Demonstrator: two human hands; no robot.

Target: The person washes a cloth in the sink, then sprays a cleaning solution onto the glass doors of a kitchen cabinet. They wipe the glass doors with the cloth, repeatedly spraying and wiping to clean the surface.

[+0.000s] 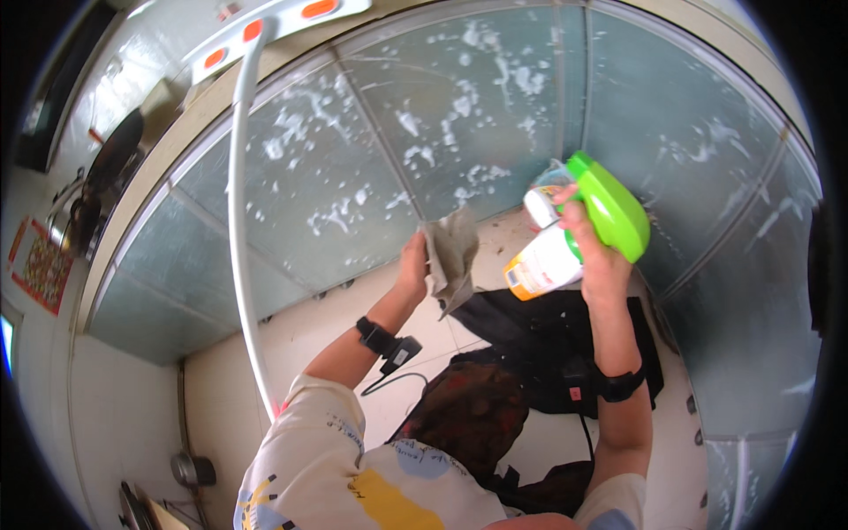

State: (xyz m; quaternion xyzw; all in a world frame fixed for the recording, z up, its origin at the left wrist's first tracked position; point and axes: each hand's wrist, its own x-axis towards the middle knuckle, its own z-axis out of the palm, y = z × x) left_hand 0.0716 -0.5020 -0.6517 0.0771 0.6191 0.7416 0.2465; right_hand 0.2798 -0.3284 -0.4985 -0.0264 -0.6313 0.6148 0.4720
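Observation:
My left hand (415,265) holds a crumpled grey-beige cloth (452,255) in front of frosted glass cabinet doors (397,132). White foam is spattered over several of the panes. In my right hand (599,265) is a spray bottle (546,262) with a green trigger head and a white and orange body, tilted, with the fingers around its neck and trigger. Just behind the bottle, a white-capped container (542,207) and some clear plastic are partly hidden. Black straps with small devices sit on both forearms.
A white pole (242,199) with a flat head stands at the left, reaching up over the counter edge (126,192). Dark cloth (550,344) lies on the tiled floor (225,384). Pans (119,152) stand at the upper left; a small pot (192,469) is at the lower left.

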